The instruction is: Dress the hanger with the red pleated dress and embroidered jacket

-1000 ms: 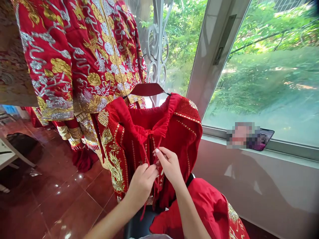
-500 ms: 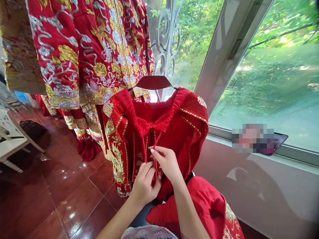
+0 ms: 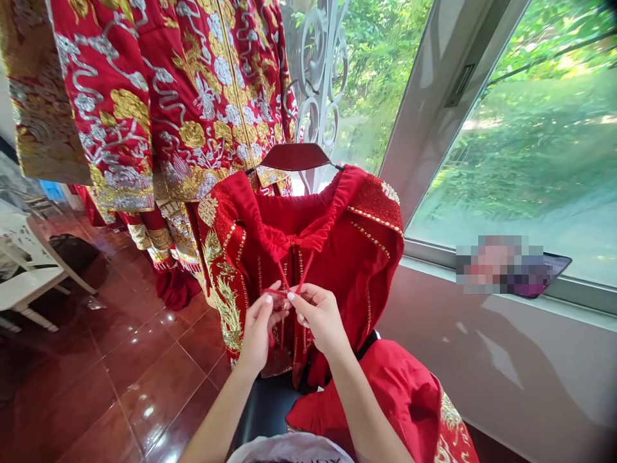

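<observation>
A red velvet garment (image 3: 357, 238) with gold embroidery hangs on a dark red hanger (image 3: 294, 156) in front of me. Two thin red tie strings (image 3: 295, 276) run down from its gathered neckline. My left hand (image 3: 258, 328) pinches one string between thumb and fingers. My right hand (image 3: 318, 315) pinches the other string, and the two hands nearly touch just below the neckline. Part of the red garment (image 3: 400, 399) drapes over a dark seat under my forearms.
A larger red robe (image 3: 193, 96) with gold and silver embroidery hangs at upper left. A window (image 3: 520, 128) and its sill (image 3: 578, 302) lie to the right, with a dark flat device (image 3: 549, 273) on the sill. A white chair (image 3: 29, 276) stands on the glossy red tile floor (image 3: 120, 373).
My left hand has risen from lower down the garment's front to meet my right hand at the strings. The strings are now pulled taut between both pinches. The view has shifted slightly.
</observation>
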Tool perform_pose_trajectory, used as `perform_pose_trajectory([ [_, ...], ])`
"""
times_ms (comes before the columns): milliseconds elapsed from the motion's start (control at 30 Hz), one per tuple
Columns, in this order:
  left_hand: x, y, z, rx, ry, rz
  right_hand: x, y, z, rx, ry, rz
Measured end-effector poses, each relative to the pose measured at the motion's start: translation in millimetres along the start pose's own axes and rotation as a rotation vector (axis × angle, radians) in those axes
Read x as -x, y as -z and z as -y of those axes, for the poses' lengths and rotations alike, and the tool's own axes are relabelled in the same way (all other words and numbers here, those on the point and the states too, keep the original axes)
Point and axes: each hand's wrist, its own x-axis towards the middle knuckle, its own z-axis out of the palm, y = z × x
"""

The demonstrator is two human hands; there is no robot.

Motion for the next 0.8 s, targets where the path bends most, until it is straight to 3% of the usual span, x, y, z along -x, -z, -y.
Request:
perform_pose_trajectory([
  [133, -9, -4.6, -38, -0.554, -0.525, -0.057, 0, -4, -5, 0.116, 0.108, -0.010],
  [233, -23, -14.7, -53, -0.816, -0.748, -0.099, 4, -7, -5, 0.226, 0.196, -0.016],
  [333, -36, -23.7, -50, -0.824, -0.640, -0.246, 5, -7, -6, 0.334, 0.263, -0.039],
  [467, -42, -30.0, -39, -0.631, -0.398, -0.222, 3, -5, -13, 0.422, 0.308, -0.032],
  [667, -46, -21.5, -36, -0.013, -0.122, -0.105, 1, -3, -16, 0.455, 0.327, -0.049],
  [800, -41, -9.7, -33, 0.289, -0.031, -0.167, 1, -2, -13, 0.398, 0.290, -0.039],
])
